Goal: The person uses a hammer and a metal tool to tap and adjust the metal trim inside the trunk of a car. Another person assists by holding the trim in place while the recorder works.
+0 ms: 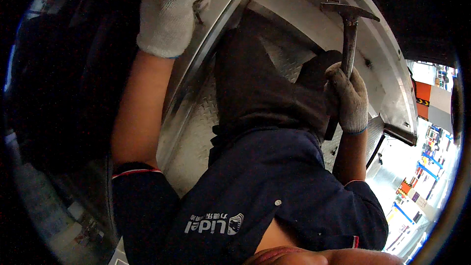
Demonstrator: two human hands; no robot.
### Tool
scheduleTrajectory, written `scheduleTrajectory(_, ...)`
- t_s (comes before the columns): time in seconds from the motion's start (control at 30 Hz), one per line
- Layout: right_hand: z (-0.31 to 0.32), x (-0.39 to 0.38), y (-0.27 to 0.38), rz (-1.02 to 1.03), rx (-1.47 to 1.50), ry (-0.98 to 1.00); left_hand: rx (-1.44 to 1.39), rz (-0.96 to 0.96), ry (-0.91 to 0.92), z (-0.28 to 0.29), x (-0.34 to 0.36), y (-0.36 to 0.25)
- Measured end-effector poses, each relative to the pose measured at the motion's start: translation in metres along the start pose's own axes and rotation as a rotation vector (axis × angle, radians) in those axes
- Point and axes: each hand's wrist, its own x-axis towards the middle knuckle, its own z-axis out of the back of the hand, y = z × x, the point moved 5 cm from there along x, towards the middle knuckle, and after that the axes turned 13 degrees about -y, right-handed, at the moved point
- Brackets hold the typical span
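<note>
My left hand [167, 22], in a white knit glove, is raised at the upper left beside a long metal rail [221, 10]. Its fingers are curled, but what they grip is hard to make out near a dark object at the top edge. My right hand [347, 99], in a soiled knit glove, grips the handle of a hammer [350, 39] held head-up at the right, in front of a pale metal side panel [385, 83]. My legs in dark trousers [255, 83] lie between the rail and that panel, over tread-plate metal [194, 132].
The surroundings to the left and upper right are dark, with little detail visible. Beyond the panel's edge at the right is a bright workshop [419, 181] with blue and orange fixtures. A dark bar [400, 135] runs along the panel's lower right edge.
</note>
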Motion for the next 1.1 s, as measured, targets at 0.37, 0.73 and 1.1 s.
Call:
scheduleTrajectory(0.37,-0.032,-0.015,-0.004,-0.031,-0.022,-0.009,-0.204,0.072,-0.042,-0.004,-0.002,-0.028)
scheduleTrajectory(0.73,-0.018,-0.009,-0.014,-0.077,0.034,0.007,-0.022,0.055,-0.132,-0.001,-0.005,-0.01)
scheduleTrajectory(1.1,-0.009,0.003,-0.006,-0.003,-0.005,0.098,-0.139,0.192,-0.221,-0.013,-0.013,-0.005)
